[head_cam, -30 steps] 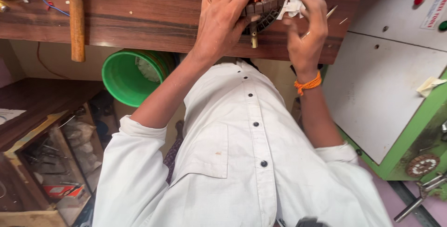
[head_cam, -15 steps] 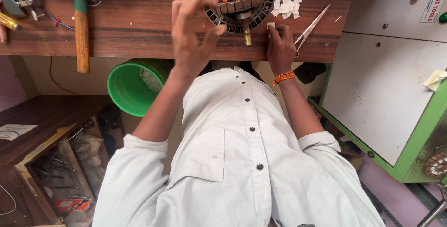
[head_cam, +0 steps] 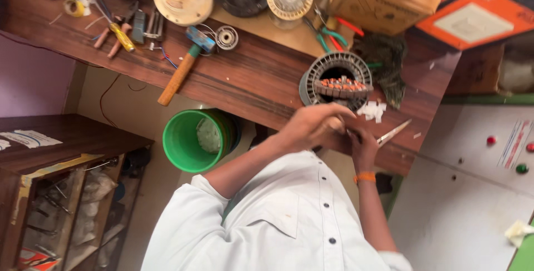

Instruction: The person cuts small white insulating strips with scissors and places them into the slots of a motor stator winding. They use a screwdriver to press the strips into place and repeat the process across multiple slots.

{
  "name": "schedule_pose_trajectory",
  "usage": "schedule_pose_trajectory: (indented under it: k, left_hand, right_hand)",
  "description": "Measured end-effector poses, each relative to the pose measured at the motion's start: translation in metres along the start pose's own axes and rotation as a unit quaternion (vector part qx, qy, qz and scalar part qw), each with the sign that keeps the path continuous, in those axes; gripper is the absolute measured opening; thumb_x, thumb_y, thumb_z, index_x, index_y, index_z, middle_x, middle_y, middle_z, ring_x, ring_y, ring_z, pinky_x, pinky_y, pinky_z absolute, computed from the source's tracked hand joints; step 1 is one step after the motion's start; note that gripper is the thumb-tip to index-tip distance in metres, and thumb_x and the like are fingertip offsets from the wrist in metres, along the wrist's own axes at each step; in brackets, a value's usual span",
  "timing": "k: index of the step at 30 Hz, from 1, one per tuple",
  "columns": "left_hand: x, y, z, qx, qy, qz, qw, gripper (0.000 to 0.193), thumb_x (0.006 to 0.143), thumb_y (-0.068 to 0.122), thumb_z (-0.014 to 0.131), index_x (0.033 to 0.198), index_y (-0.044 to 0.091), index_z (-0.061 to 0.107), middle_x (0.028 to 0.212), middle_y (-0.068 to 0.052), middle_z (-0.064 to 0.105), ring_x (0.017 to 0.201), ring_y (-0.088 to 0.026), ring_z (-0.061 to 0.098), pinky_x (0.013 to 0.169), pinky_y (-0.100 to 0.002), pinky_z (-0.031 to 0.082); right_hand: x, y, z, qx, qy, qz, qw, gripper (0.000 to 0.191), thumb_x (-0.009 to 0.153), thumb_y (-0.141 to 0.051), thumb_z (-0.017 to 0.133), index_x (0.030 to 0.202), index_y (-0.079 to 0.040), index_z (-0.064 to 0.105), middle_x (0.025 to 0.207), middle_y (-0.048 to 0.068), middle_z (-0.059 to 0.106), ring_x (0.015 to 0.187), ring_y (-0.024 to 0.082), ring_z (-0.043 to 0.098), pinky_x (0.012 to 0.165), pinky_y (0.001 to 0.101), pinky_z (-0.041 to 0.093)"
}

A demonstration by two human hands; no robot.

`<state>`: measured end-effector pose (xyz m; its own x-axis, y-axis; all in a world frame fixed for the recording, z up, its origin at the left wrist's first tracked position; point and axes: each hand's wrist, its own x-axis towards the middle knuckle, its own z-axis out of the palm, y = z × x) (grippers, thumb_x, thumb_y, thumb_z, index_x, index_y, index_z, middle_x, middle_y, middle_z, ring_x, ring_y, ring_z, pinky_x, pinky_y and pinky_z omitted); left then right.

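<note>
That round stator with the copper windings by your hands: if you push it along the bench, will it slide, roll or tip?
The stator lies flat on the bench, so it likely slides, not rolls. Steel and copper suggest heavy. Its exposed windings look easily damaged.

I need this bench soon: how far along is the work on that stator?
Done: copper-coloured windings sit in part of the stator, and cut white slips lie beside it. In hand: the left hand and right hand meet at the bench edge over something too small to tell. Left: much of the ring shows no copper.
</note>
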<state>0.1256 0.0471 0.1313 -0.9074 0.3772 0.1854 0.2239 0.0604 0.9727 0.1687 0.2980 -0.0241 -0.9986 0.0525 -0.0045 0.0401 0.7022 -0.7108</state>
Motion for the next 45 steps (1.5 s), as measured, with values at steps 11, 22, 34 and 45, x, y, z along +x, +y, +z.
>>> schedule_pose_trajectory:
  k: [11,22,34,45]
  left_hand:
    - [0.017,-0.010,0.033,0.020,-0.168,-0.013,0.985,0.031,0.104,0.033,0.057,0.124,0.011,0.066,0.110,-0.010,0.073,0.105,-0.028,0.071,0.088,-0.039,0.056]
    - [0.039,-0.029,0.065,-0.008,-0.163,0.092,0.982,0.021,0.093,0.011,0.067,0.114,0.012,0.067,0.092,-0.005,0.069,0.090,-0.023,0.071,0.084,-0.035,0.057]
    - [0.039,0.012,0.007,-0.007,-0.116,0.066,0.991,0.019,0.099,0.019,0.069,0.108,0.009,0.056,0.079,-0.007,0.068,0.072,-0.025,0.069,0.066,-0.038,0.049]
    - [0.042,0.019,-0.036,-0.111,-0.089,0.040,0.989,0.019,0.106,0.008,0.061,0.125,0.009,0.064,0.097,-0.005,0.079,0.076,-0.012,0.071,0.070,-0.030,0.056]
  right_hand:
    - [-0.041,-0.035,-0.049,0.400,0.113,0.081,0.906,0.008,0.100,0.003,0.067,0.106,0.008,0.063,0.095,0.012,0.071,0.083,0.015,0.070,0.077,0.0311,0.063]
    - [-0.045,-0.049,-0.064,0.275,0.212,-0.037,0.937,0.025,0.111,-0.016,0.070,0.106,0.006,0.060,0.093,0.014,0.070,0.085,0.017,0.072,0.081,0.0270,0.059]
    - [-0.046,-0.017,0.010,-0.232,0.298,0.110,0.919,0.031,0.097,-0.027,0.085,0.100,-0.001,0.067,0.104,0.017,0.062,0.101,0.040,0.061,0.089,0.0546,0.048]
    - [-0.037,-0.033,0.019,-0.268,0.284,0.127,0.912,0.025,0.084,-0.014,0.087,0.095,-0.002,0.068,0.100,0.018,0.064,0.096,0.037,0.064,0.084,0.0506,0.052]
